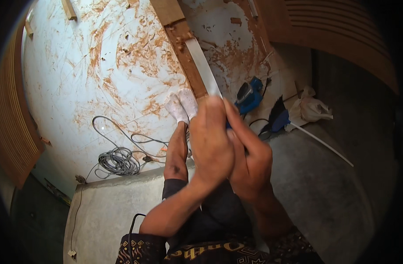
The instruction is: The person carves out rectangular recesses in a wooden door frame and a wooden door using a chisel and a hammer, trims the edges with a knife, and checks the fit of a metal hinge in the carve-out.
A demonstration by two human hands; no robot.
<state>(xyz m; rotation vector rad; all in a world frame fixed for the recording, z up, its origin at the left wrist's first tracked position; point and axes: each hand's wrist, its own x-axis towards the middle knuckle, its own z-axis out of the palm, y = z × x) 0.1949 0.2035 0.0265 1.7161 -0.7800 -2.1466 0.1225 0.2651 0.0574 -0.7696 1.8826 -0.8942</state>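
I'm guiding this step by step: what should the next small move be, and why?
Probably a short, light push of the metal blade along the wooden beam: the blade's far end appears to lie by wood shavings, and the left hand and right hand are both clasped at the near end.

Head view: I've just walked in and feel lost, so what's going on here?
A person's left hand and right hand are clasped around what looks like a long chisel, pointed along a wooden beam toward loose shavings. A blue power tool lies to the right, a coiled cable to the left.
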